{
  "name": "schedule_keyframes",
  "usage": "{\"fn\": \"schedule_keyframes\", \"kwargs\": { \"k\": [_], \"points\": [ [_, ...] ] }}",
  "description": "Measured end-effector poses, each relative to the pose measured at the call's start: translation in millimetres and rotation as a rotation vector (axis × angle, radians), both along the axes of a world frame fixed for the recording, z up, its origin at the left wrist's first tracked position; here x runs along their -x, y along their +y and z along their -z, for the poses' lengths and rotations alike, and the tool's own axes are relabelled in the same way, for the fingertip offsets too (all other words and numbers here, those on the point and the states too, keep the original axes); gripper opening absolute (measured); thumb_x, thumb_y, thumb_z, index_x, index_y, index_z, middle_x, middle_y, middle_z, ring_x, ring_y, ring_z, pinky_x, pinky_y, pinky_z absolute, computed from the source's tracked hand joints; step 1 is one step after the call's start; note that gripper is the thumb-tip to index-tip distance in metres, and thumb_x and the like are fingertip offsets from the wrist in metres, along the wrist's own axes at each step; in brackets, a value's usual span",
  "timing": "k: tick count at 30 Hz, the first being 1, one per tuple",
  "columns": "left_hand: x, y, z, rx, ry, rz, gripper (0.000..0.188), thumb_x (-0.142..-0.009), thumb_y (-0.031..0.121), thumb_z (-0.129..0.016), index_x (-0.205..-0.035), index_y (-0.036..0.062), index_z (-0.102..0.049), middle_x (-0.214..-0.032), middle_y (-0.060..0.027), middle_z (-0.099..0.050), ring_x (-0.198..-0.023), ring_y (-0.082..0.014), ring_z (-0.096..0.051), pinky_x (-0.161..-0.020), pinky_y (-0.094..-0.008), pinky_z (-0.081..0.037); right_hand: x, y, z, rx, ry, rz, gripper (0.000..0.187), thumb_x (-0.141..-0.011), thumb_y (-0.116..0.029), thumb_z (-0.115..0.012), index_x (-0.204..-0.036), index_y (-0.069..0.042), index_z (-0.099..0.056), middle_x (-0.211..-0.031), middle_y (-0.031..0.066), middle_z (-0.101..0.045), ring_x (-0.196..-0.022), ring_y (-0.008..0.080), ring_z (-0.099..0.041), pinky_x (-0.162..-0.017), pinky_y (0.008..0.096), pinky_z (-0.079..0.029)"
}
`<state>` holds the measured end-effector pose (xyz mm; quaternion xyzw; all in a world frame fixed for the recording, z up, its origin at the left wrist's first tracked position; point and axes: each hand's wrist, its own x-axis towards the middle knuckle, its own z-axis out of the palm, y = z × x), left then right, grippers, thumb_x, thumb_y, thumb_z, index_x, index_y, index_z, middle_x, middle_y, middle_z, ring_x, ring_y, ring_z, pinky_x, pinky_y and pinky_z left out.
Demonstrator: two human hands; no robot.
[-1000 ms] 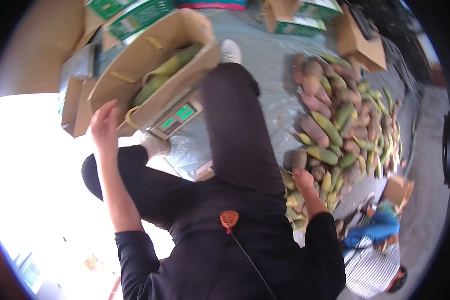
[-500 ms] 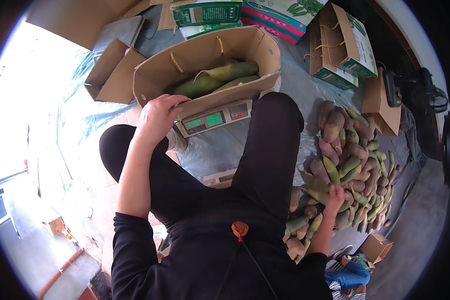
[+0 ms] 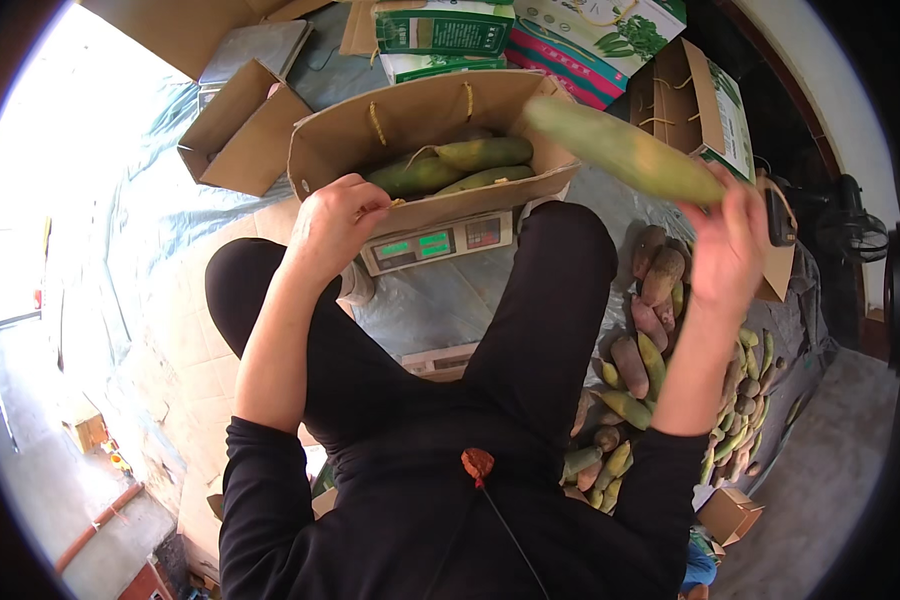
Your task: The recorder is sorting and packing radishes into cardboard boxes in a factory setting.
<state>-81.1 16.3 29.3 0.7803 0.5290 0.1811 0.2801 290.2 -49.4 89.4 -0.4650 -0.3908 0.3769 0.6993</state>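
A long green radish (image 3: 620, 150) is in my right hand (image 3: 727, 245), gripped at one end and raised, its far tip over the right end of an open cardboard box (image 3: 490, 205). Several green radishes (image 3: 485, 153) lie inside that box. My left hand (image 3: 338, 225) pinches the near edge of the box at its left part. Under the box is a digital scale (image 3: 438, 242) with lit green figures, just in front of my knees.
On my right spreads a big pile of green and reddish radishes (image 3: 660, 275). Printed cartons (image 3: 445, 32) stand at the back, an opened carton (image 3: 725, 110) at the back right. A small brown box (image 3: 245, 130) sits left of the scale. A black fan (image 3: 855, 220) is at the far right.
My right hand has risen from the pile with a green radish and swung it forward to the box. My left hand stays on the box edge. The view has shifted slightly.
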Motion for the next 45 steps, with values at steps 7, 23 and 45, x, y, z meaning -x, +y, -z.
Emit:
{"fn": "schedule_keyframes", "kwargs": {
  "k": [7, 23, 45],
  "points": [
    [-3, 3, 8, 0.016, -0.034, 0.026, 0.011, -0.075, 0.006, -0.065, -0.085, 0.0025, -0.067, -0.081, -0.0109, -0.060, -0.073, -0.0263, -0.062, -0.067, -0.0343, -0.049, 99, 96, 58, 0.262, 0.393, -0.288, 0.023, -0.091, -0.019, -0.057, -0.105, -0.001, -0.056, -0.107, 0.0137, -0.060, -0.102, 0.0266, -0.059, -0.080, 0.0471, -0.053],
    [7, 11, 23, 0.003, -0.038, 0.021, 0.014, -0.084, 0.009, -0.063, -0.095, 0.0023, -0.067, -0.089, -0.0066, -0.066, -0.082, -0.0137, -0.063, -0.074, -0.0262, -0.049, -87, -138, 146, 0.737, 0.020, 0.253, 0.021, -0.088, -0.019, -0.060, -0.104, -0.005, -0.062, -0.092, 0.0002, -0.064, -0.080, 0.0113, -0.060, -0.067, 0.0261, -0.048],
    [26, 31, 46, -0.233, -0.065, -0.064, 0.016, -0.090, 0.013, -0.060, -0.101, 0.0046, -0.068, -0.092, -0.0022, -0.066, -0.081, -0.0087, -0.060, -0.071, -0.0214, -0.047, -43, -540, 373, 2.011, -0.573, 0.487, 0.066, -0.059, -0.044, -0.077, -0.115, -0.013, -0.059, -0.108, 0.0133, -0.064, -0.104, 0.0293, -0.059, -0.087, 0.0389, -0.047]
  ]
}}
